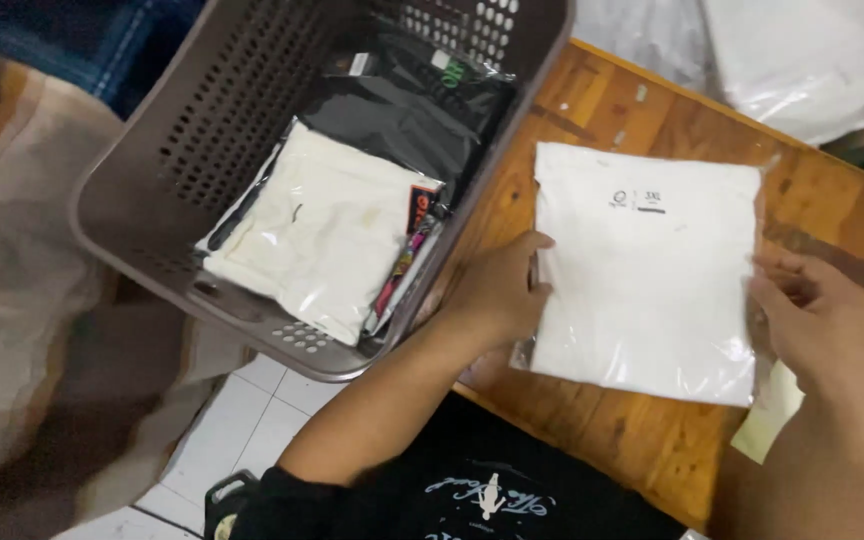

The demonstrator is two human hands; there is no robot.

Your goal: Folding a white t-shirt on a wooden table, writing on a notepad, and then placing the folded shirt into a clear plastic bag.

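A folded white garment in a clear plastic bag (642, 262) lies flat on a wooden table (642, 440). My left hand (497, 290) grips the bag's left edge, thumb on top. At the opposite edge my right hand (820, 325) holds the bag, fingers curled over the plastic. Left of the bag stands a grey perforated plastic basket (162, 150) with several bagged garments: a cream one (317, 228) on top and a black one (407, 115) behind it.
More clear plastic-wrapped white goods (802, 55) lie at the table's far right. A pale paper piece (767, 420) sits under my right wrist. White floor tiles (242, 420) and brown-beige cloth (22, 260) are below left, beside the basket.
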